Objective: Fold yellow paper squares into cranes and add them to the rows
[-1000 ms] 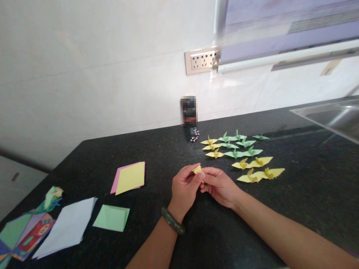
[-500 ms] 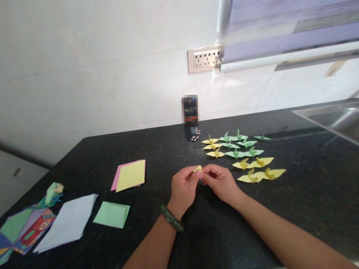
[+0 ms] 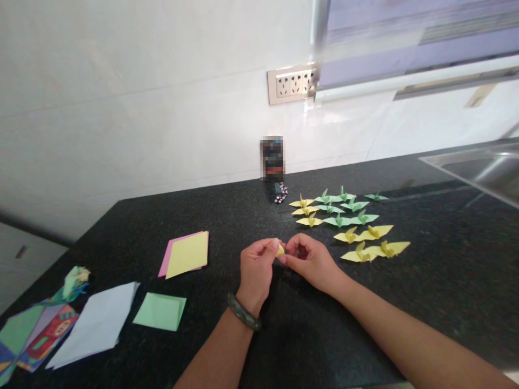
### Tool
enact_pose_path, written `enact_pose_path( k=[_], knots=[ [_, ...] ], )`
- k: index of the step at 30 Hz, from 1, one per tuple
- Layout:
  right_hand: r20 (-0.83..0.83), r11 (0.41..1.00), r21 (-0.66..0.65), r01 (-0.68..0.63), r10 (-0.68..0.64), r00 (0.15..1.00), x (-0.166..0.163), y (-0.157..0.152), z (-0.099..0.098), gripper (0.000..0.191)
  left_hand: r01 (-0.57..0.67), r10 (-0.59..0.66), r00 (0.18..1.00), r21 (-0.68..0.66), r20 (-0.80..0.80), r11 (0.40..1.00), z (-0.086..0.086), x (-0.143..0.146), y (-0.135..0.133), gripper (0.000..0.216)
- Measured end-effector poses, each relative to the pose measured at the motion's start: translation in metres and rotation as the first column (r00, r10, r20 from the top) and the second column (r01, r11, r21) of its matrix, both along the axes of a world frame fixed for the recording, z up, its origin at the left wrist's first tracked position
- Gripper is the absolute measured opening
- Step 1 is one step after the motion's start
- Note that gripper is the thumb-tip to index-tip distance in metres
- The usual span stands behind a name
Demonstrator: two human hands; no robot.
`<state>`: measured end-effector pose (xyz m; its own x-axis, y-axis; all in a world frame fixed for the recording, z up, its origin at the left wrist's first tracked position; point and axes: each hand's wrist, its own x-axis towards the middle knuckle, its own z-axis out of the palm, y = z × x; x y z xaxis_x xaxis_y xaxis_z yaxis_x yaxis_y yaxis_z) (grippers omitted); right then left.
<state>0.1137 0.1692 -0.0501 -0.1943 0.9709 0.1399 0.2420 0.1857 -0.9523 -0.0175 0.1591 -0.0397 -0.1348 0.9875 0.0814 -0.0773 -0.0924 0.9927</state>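
Observation:
My left hand (image 3: pixel 257 268) pinches a small folded piece of yellow paper (image 3: pixel 280 250) between thumb and fingers; most of it is hidden. My right hand (image 3: pixel 311 259) is closed at the paper's right side, thumb and index finger at its edge. Both hands are held over the dark counter. Just right of them stand yellow paper cranes (image 3: pixel 361 252) in rows, with green paper cranes (image 3: pixel 339 220) farther back. To the left lies a stack of yellow and pink square paper (image 3: pixel 188 255).
A folded green sheet (image 3: pixel 159 311) and white papers (image 3: pixel 95 326) lie at the left, beside a colourful paper item (image 3: pixel 48 336). A beaded string (image 3: pixel 281 193) and a blurred dark object (image 3: pixel 272 158) are against the wall. A metal sink (image 3: pixel 478 162) is at the right.
My left hand has shifted slightly left and turned with the yellow paper, showing more of it. The right thumb and fingers have moved to the paper's lower right edge.

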Motion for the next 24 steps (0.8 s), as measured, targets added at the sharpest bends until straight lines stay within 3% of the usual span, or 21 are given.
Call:
enact_pose_path(
  k=[4,7,12,16,20,24],
  knots=[
    [0.071,0.998,0.049,-0.045,0.041,0.997,0.0007,-0.0002,0.0042,0.018,0.084,-0.061,0.970,-0.087,0.237,0.993,0.0005,0.0013,0.0015,0.016],
    [0.111,0.995,0.090,-0.047,0.036,0.993,0.0020,0.0004,0.0059,0.020,0.099,-0.052,0.947,-0.133,0.316,0.986,-0.0004,0.0022,0.0028,0.017],
    [0.109,0.996,0.083,-0.027,0.018,0.994,0.0042,0.0011,0.0078,0.025,-0.023,0.033,0.994,-0.089,0.104,0.996,-0.0023,0.0001,0.0055,0.016],
    [0.054,0.999,0.045,-0.013,0.010,0.998,0.0040,0.0008,0.0095,0.024,-0.053,0.058,0.996,-0.064,0.067,0.997,-0.0019,-0.0021,0.0064,0.014],
    [-0.119,0.998,-0.060,0.025,-0.032,0.992,0.0048,0.0036,0.0087,0.024,0.045,-0.035,0.995,-0.118,0.091,0.992,-0.0017,-0.0016,0.0049,0.015],
    [-0.243,0.992,-0.094,0.089,-0.109,0.964,0.0080,0.0084,0.0081,0.027,0.240,-0.238,0.971,-0.180,0.036,0.954,-0.0002,0.0021,0.0006,0.019]
  ],
)
